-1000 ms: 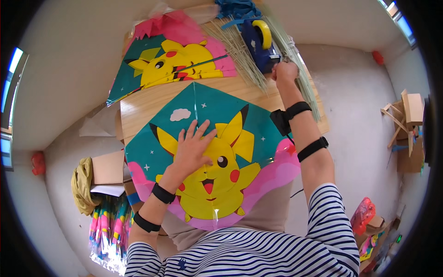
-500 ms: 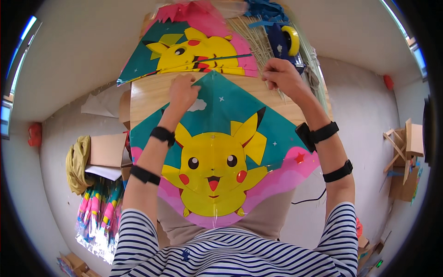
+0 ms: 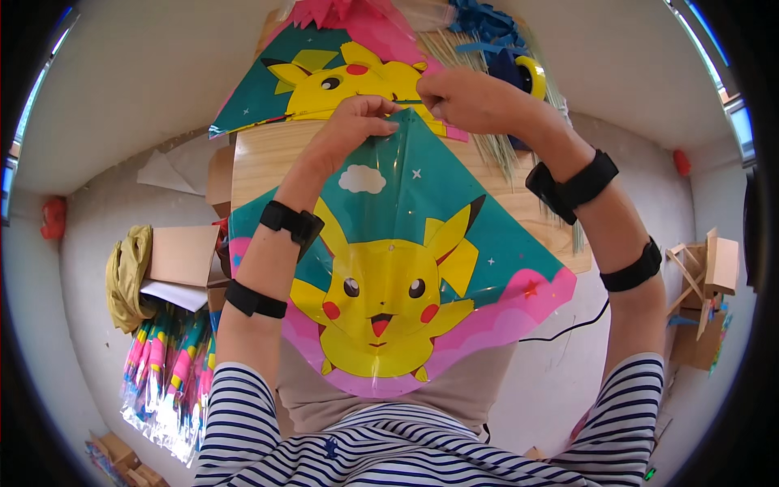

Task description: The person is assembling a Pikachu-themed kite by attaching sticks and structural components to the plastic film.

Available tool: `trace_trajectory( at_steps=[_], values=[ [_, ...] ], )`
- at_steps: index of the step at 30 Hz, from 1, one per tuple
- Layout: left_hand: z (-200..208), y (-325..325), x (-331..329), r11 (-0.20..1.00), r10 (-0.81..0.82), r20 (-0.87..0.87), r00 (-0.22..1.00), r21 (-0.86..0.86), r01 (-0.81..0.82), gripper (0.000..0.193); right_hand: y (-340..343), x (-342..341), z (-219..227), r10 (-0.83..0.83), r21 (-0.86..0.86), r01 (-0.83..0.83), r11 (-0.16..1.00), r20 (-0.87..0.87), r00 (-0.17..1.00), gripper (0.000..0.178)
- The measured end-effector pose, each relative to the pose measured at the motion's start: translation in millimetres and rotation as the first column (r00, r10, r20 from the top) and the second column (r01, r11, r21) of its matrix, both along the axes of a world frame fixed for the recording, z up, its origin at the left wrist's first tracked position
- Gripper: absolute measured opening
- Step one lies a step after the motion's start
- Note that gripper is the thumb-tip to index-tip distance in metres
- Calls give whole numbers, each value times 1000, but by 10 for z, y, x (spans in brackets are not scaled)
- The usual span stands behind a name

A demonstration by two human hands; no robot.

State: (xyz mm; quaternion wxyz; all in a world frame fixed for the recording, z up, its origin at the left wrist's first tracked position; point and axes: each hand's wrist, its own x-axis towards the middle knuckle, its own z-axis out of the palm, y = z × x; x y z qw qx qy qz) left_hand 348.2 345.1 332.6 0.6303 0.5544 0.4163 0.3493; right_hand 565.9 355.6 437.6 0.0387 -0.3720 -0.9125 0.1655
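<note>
A triangular kite sheet (image 3: 381,300), teal with a pink lower border and a big yellow cartoon animal, spreads over the table's near edge and my lap. Its pointed tip faces away from me. At the left of that tip, my left hand (image 3: 357,130) pinches the sheet's edge between thumb and fingers. Just above and to the right of the tip, my right hand (image 3: 475,101) is closed with its fingertips together. What it holds, if anything, is too small or hidden to make out.
More printed kite sheets (image 3: 324,85) lie at the far left of the wooden table (image 3: 276,162). Beyond my right hand are thin sticks (image 3: 495,150), a yellow tape roll (image 3: 531,77) and blue strips (image 3: 487,24). Wrapped kites (image 3: 174,357) and a cardboard box (image 3: 185,256) are at left.
My right hand has come left from beside the sticks to the kite's tip. My left hand has moved up and right onto the tip, which has shifted right and away from me.
</note>
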Motion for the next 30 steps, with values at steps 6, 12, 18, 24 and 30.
trace_trajectory(
  at_steps=[6,12,18,24,30],
  values=[
    [248,-109,53,1000,-2,10,1000,11,2,31,26,-213,279,37,38,-47,998,227,973,6],
    [327,-158,77,998,-38,36,999,50,37,32,-6,-382,373,78,45,-100,994,342,936,7],
    [294,-164,120,994,-27,61,998,104,21,30,-23,-434,390,70,65,-101,993,378,923,18],
    [333,-198,128,994,-25,51,998,110,20,36,-32,-468,390,55,77,-94,993,409,911,21],
    [304,-185,151,993,-44,71,996,111,36,37,-47,-456,361,31,94,-77,993,420,907,26]
  ],
)
